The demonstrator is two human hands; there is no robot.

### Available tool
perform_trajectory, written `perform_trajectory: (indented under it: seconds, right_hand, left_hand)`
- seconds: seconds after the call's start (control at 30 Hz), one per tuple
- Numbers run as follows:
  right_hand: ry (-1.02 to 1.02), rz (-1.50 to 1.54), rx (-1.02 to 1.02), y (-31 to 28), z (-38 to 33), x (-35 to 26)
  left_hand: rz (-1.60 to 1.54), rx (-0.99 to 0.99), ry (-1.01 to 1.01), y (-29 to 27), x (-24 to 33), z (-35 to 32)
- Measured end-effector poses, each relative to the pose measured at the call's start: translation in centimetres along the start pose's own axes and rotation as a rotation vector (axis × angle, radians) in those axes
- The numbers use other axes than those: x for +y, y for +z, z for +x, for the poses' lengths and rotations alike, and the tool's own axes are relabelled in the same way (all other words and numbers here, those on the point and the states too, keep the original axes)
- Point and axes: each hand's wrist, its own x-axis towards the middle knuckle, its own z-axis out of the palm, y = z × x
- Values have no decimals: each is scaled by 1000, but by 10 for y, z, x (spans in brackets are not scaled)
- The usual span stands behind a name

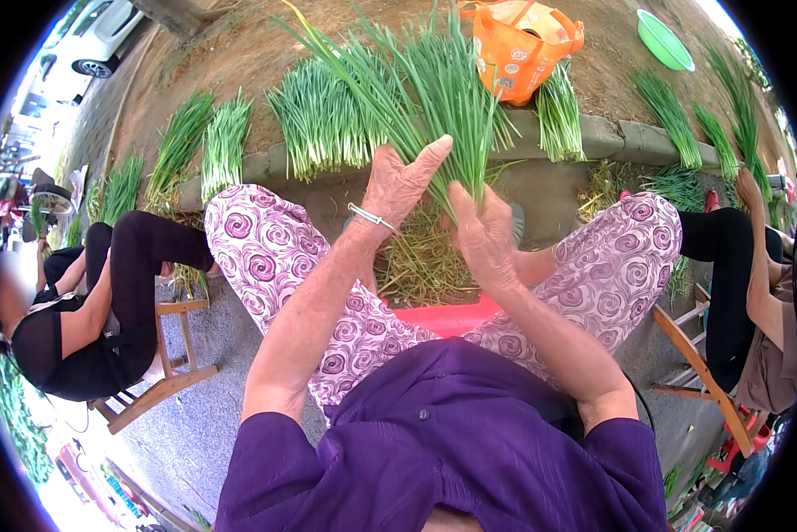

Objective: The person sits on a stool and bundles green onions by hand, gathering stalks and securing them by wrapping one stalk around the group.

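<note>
Both hands are raised over the lap and share 1 loose bunch of green chives (434, 89), thin flat blades that fan upward and away. The left hand (398, 182), with a slim metal bangle (372, 217) at the wrist, closes its fingers around the pale lower stems, thumb pointing up along them. The right hand (480, 235) sits just beside it, slightly nearer, fingers curled and pinched on the same stems. Below the hands a heap of dry, straw-coloured trimmings (420, 266) lies between the knees, which are clothed in purple swirl-patterned fabric, next to a red plastic edge (447, 315). Farther off, several tidy chive bundles (323, 120) rest across a grey stone kerb (611, 137) beside an orange plastic bag (518, 49). At left a person in black (88, 310) sits on a low wooden stool (163, 372).
</note>
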Motion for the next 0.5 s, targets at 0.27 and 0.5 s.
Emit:
perform_trajectory:
  seconds: [0.27, 0.5]
  right_hand:
    - [156, 180, -66, -8, 8, 1]
    - [170, 272, -114, -14, 12, -4]
  left_hand:
    - [92, -369, -174, -19, 12, 5]
    - [-73, -580, -194, -39, 23, 7]
